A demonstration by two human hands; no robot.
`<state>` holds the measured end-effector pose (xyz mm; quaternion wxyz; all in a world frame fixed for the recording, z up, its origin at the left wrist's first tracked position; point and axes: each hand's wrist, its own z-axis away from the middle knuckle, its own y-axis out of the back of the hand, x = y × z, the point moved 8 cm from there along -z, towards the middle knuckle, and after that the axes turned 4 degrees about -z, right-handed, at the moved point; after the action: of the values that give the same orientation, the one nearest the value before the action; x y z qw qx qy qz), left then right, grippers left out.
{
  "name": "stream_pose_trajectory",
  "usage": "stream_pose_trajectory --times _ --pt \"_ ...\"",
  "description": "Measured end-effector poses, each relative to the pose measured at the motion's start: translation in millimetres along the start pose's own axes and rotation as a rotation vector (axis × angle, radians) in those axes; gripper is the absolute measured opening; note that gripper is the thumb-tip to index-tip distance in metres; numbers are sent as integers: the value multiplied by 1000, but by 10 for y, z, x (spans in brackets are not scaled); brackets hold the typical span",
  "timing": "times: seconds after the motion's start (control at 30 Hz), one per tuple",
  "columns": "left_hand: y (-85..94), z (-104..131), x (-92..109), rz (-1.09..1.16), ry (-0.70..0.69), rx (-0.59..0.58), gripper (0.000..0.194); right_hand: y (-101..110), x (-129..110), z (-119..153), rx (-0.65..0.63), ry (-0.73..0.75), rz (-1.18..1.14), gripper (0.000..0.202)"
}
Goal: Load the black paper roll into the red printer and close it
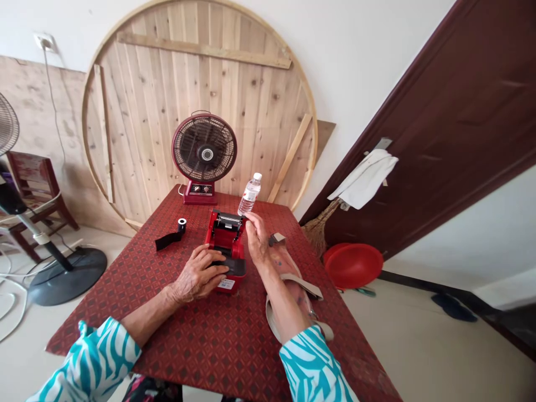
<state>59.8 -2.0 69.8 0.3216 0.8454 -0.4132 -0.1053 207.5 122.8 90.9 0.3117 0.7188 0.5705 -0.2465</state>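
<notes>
A small red and black machine [237,251] stands on the red patterned table, its top opened and its inner compartment showing. My left hand [201,273] lies over the black panel at the machine's near left side, fingers spread and flat. At the machine's far right side is my right hand [257,237], its fingers extended upright along the raised part, thumb side toward the machine. Left of the machine, a roll with a white core [181,223] sits with a length of black strip [168,240] unrolled from it.
A red fan [205,155] and a water bottle [250,195] stand at the table's [201,352] far side. A pinkish bag [288,262] with a pale strap lies beneath my right forearm. A red basin [354,265] is on the floor at right.
</notes>
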Motion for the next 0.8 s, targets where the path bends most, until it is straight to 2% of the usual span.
stream_pose_trajectory --times 0.13,0.23,0.33,0.47,0.57,0.8 --pt "9 3 7 -21 -7 16 16 -74 -71 12 -85 103 133 29" --pt "6 3 18 -23 -13 20 16 -54 -59 -33 -57 117 157 31" --pt "0 5 23 -24 -11 19 17 -21 11 -145 -20 56 81 33" --pt "-15 20 13 -45 2 8 18 -62 52 -203 -107 -68 5 29" --pt "-23 32 4 -63 2 7 18 15 -9 -44 -97 -126 9 31" --pt "-45 50 -44 -33 24 -13 20 124 -148 693 -134 -74 33 34"
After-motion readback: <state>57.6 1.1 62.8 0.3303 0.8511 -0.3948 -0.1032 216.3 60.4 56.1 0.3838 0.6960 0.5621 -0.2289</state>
